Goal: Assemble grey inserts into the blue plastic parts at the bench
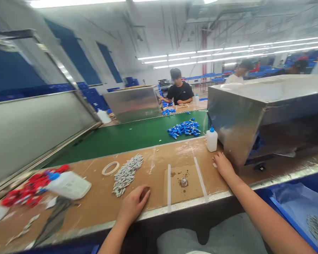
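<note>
My left hand (133, 205) rests on the brown work surface, its fingers curled in toward the thumb. Whatever it may hold is hidden. Just beyond it lies a pile of small grey parts (127, 173), with a roll of tape (110, 168) beside the pile. On the right, my right hand (224, 167) lies on the surface with fingers stretched forward, near a white squeeze bottle with a blue cap (212, 140). A small pale scrap (214, 165) is by its fingertips. Between the hands, a small metal fixture (184, 182) sits on a taped-down cardboard piece (194, 192) with dark stains.
A green belt (127, 135) crosses behind, bearing a heap of blue parts (184, 128). Metal housings (233, 116) stand at right and behind. At left lie red parts (29, 188) and a tipped bottle (71, 185). A co-worker (181, 91) sits across; a blue bin (288, 215) is lower right.
</note>
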